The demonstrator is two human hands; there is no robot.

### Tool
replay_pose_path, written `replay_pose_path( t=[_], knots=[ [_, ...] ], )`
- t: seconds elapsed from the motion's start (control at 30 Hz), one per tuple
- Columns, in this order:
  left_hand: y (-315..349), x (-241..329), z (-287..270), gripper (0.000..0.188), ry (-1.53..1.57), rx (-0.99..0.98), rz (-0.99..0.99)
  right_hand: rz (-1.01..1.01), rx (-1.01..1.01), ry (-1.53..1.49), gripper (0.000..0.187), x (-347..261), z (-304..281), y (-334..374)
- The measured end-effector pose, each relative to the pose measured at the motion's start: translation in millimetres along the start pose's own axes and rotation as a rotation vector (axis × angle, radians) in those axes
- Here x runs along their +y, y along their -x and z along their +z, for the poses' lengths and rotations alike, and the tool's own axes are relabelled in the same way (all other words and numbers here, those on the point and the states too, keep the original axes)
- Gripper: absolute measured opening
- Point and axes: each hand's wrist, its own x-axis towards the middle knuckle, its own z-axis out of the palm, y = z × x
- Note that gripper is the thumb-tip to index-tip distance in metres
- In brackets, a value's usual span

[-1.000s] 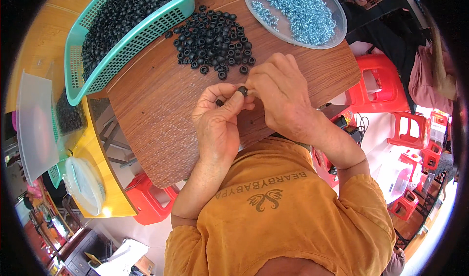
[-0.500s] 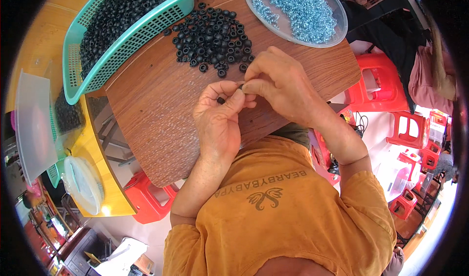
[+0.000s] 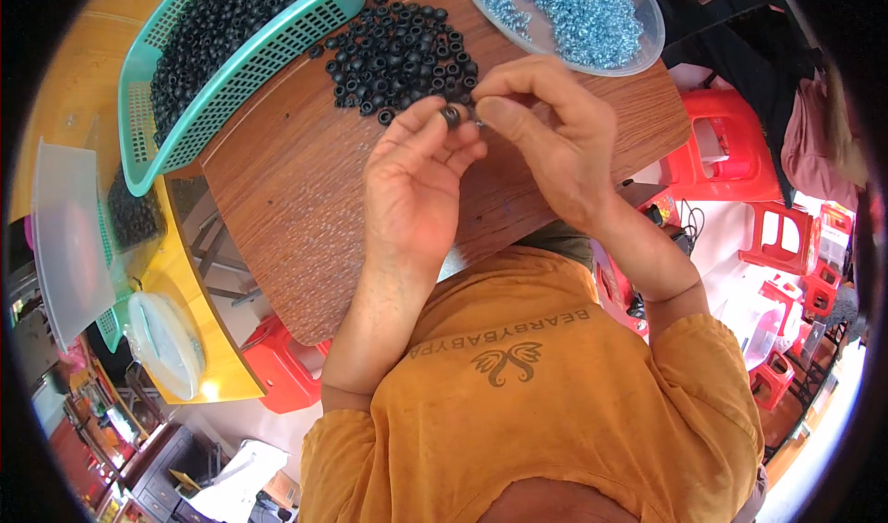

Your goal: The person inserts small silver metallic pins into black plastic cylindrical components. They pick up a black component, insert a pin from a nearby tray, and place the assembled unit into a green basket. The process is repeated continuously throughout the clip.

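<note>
My left hand [image 3: 413, 185] is turned palm up, with a small round black hollow piece [image 3: 450, 115] pinched between thumb and fingertips, its opening facing up. Close to its right, my right hand [image 3: 558, 135] has thumb and forefinger pinched together, and something tiny between them is too small to make out. Just beyond both hands lies a loose pile of the same black pieces [image 3: 400, 59] on the brown wooden table [image 3: 305, 209]. At the far right edge, a clear oval tray [image 3: 656, 37] holds many small translucent blue pieces [image 3: 592, 14].
A turquoise perforated basket [image 3: 268, 79] full of black pieces stands at the far left. On the yellow table [image 3: 208, 366] at left are a translucent bin [image 3: 69, 236] and a round lidded tub [image 3: 162, 343]. Red stools [image 3: 726, 148] stand on the right, another [image 3: 282, 375] below the table.
Both hands have moved slightly away from my body, toward the pile. My left hand has rolled open to show the black piece, and my right fingertips have drawn a little apart from it.
</note>
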Motion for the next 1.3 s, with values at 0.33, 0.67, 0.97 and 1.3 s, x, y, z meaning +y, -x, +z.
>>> replay_pose_path(
  t=[0.33, 0.67, 0.97, 1.3],
  knots=[
    [-7.8, 9.4, 17.1, 0.013, 0.14, 0.02, 0.029, -0.449, 0.112, 0.338, 0.02, 7.1, 34.0, 10.7],
    [-8.5, -8.1, 8.8, 0.017, 0.081, -0.006, 0.144, -0.156, 0.066, 0.265, 0.013, 7.5, 45.7, 12.9],
    [-2.9, -0.8, -0.6, 0.017, -0.021, -0.03, 0.2, 0.085, 0.068, -0.063, 0.015, -9.4, 13.7, 21.8],
    [13.5, -8.8, -0.4, 0.02, -0.14, -0.004, 0.198, 0.017, 0.08, -0.17, 0.018, -5.4, 11.3, 20.6]
  ],
)
